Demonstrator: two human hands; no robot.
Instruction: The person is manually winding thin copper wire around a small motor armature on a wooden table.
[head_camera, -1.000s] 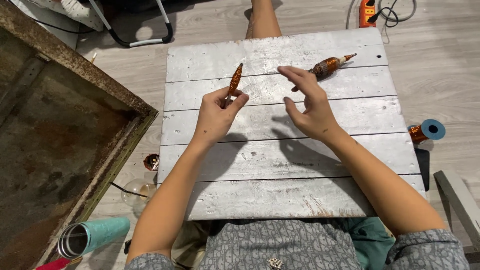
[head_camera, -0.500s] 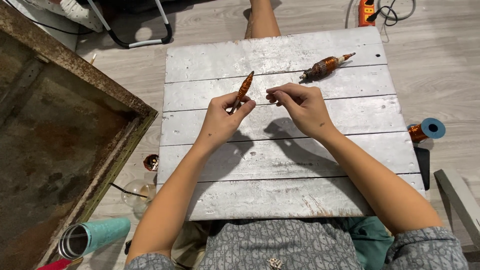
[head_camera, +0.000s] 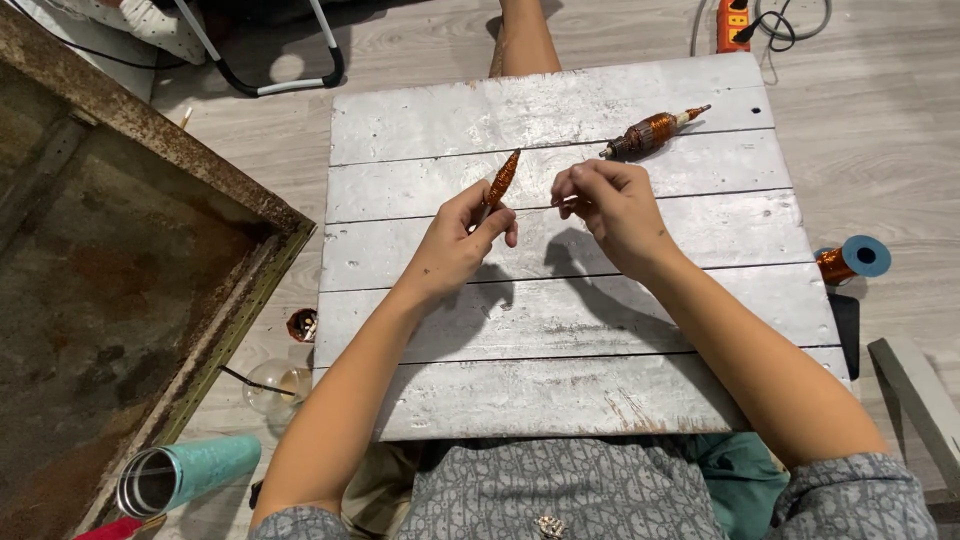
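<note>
Over the white plank board (head_camera: 560, 300), both hands have drawn closer than a second ago: the left hand (head_camera: 455, 245) pinches a copper-wound spindle (head_camera: 501, 180) upright, and the right hand (head_camera: 610, 205), off the board now, pinches a thin wire (head_camera: 535, 210). Far right lies a motor armature (head_camera: 652, 132); left stands a rusty metal tray (head_camera: 120, 300).

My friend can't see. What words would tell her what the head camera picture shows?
A person's left hand holds a thin copper-wound spindle over a grey wooden board, while the right hand pinches a fine wire beside it. Another copper-wound part lies farther back on the board.
</note>
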